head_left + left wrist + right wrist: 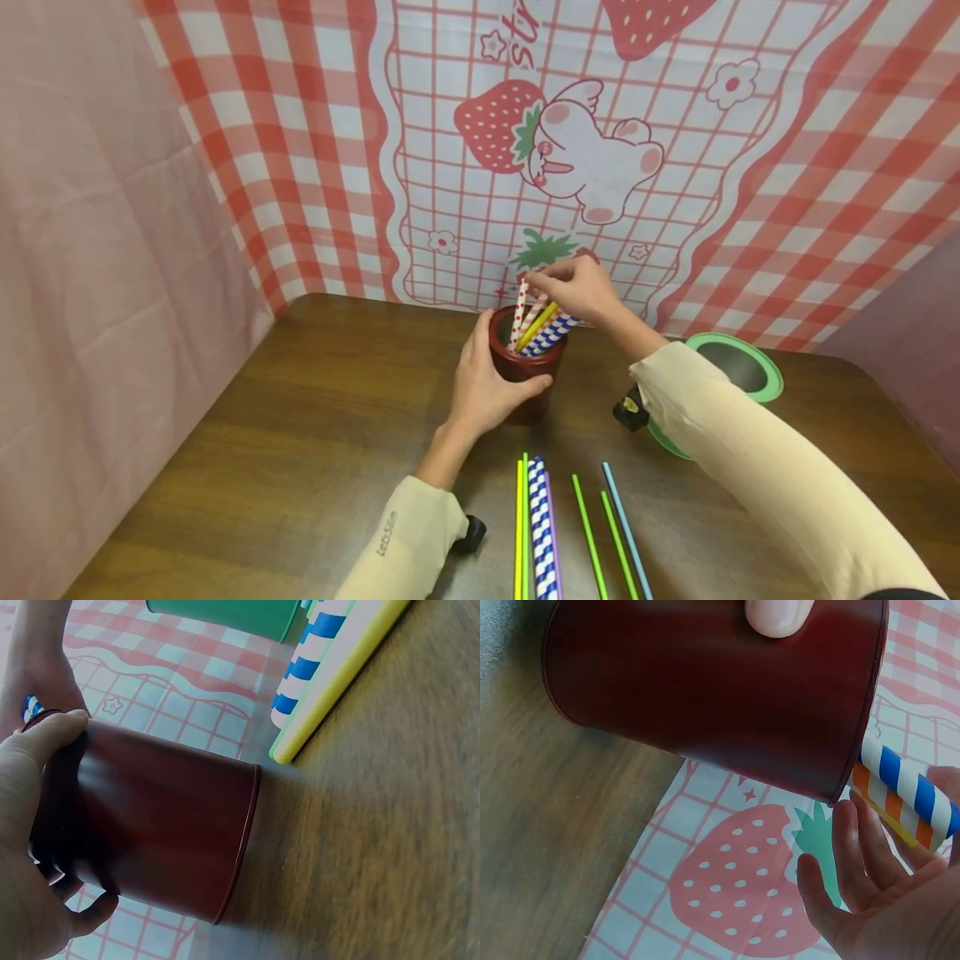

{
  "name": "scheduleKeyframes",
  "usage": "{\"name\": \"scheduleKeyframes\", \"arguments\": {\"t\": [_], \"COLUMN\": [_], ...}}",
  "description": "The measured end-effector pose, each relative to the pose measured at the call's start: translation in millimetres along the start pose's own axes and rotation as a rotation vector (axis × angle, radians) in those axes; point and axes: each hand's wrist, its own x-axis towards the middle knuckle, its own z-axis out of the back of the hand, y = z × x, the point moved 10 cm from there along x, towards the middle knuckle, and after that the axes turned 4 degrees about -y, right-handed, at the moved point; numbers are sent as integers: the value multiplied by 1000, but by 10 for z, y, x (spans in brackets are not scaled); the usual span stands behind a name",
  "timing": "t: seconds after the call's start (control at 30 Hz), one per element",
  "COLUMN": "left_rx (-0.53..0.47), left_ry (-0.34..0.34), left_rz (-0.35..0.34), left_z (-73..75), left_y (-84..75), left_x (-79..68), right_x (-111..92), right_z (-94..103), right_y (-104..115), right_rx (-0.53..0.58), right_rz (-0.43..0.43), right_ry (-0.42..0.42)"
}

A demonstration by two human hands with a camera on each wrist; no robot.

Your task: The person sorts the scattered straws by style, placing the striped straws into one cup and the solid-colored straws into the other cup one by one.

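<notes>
My left hand (483,379) grips a dark red cup (531,407) round its side, with the thumb across the front near the rim. Paper straws lean inside it: a red-dotted straw (519,315), a pink-striped one, a yellow straw (538,327) and blue-and-white striped straws (551,333). Over the cup's mouth, my right hand (581,292) pinches the upper end of a straw at the red-dotted one. In the right wrist view its other fingers (874,855) spread loosely beside an orange-and-white straw (892,806); the thumb's contact is hidden there.
On the table in front lie yellow (519,529), green (588,537), blue-and-white (542,533), purple and blue straws (628,533). A green cup (772,379) stands to the right, partly behind my right sleeve. A strawberry-print cloth (450,200) hangs behind the table.
</notes>
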Motion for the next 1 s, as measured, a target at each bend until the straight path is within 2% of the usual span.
{"name": "scheduleKeyframes", "arguments": {"t": [0.17, 0.37, 0.57, 0.73, 1.0], "left_rx": [-2, -6, -12, -11, -11], "left_ry": [-7, -8, -15, -22, -17], "left_rz": [-9, -12, -21, -25, -27], "left_z": [13, 13, 11, 14, 0], "left_y": [-17, -19, -23, -11, -26], "left_x": [4, 5, -3, -11, 3], "right_x": [-112, -378, -640, -835, -1093], "right_z": [84, 128, 47, -59, -279], "right_y": [-106, -294, -534, -626, -598], "right_rx": [82, 162, 238, 327, 225], "right_rz": [-20, -42, -116, -147, -88], "right_ry": [-40, -89, -105, -106, -55]}}
